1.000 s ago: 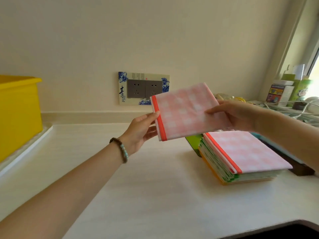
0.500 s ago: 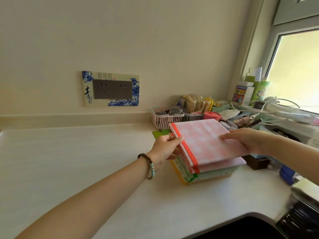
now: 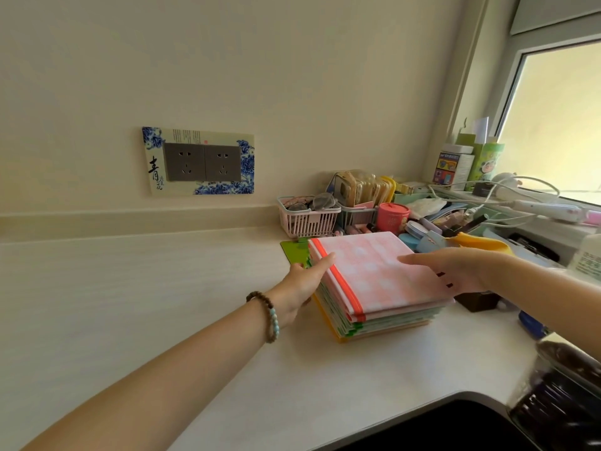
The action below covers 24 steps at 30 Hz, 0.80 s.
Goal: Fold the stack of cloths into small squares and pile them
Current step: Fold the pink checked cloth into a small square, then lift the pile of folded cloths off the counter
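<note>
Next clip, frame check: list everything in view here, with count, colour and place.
top cloth: 1, pink check with orange edge, on the pile
pile of folded cloths: 1, pink, green and yellow layers, on the counter
counter: 1, white, foreground
board: 1, green, sticking out behind the pile
socket plate: 1, grey in blue-and-white frame, on the wall
basket: 1, pink, behind the pile by the wall
tub: 1, red, right of the basket
window: 1, bright, upper right
bracelet: 1, brown and turquoise beads, left wrist
left hand: 1, at the pile's left edge, thumb on top
right hand: 1, flat on the top cloth
</note>
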### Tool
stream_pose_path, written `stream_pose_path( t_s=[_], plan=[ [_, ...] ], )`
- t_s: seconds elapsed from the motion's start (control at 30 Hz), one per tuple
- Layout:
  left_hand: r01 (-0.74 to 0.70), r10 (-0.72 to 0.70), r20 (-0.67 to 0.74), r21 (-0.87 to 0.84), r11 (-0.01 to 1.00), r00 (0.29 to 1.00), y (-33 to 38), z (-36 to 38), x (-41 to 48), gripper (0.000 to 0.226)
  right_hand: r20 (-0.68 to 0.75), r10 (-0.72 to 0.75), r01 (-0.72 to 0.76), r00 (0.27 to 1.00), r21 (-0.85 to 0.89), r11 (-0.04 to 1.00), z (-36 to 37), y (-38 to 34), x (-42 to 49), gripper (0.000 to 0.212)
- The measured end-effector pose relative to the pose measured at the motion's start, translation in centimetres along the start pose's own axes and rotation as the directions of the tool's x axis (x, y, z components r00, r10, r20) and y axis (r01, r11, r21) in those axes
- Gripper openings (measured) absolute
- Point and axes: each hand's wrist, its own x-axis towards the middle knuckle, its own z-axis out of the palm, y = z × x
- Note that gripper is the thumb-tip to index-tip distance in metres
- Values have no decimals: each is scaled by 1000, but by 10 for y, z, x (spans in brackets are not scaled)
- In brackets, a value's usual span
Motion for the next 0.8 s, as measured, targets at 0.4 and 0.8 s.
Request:
stream_pose_path(
  t_s=[0.4,0.8],
  plan=[
    [137,-109,146,-200,970,983,1,3,-7,57,113,101,-100,988,-9,995,18,0,-13,101],
    [159,-156,27,-139,978,987,-17,-130,-58,50,369,-43,65,929,-48,997,135,-46,-46,72]
  ],
)
